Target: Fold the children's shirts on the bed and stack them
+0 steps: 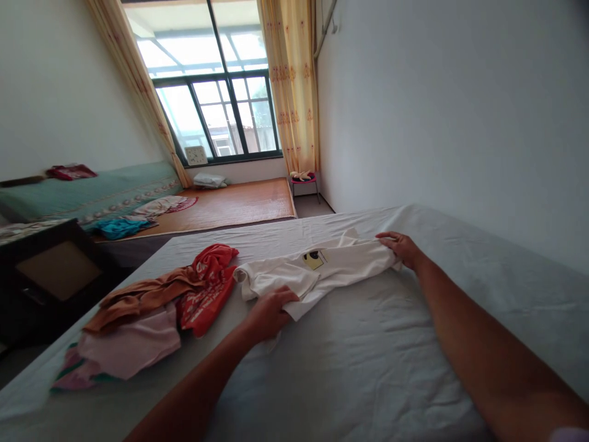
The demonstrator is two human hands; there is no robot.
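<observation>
A white T-shirt with a small yellow and black print lies stretched across the grey bed sheet. My left hand grips its near left edge, fingers closed on the cloth. My right hand pinches the shirt's far right end against the sheet. Both arms reach out from the lower edge of the view.
A heap of clothes lies left of the shirt: a red garment, a brown one, a pink one. A dark cabinet stands at the left. Beyond are a second bed, a wooden platform, a small stool and a window.
</observation>
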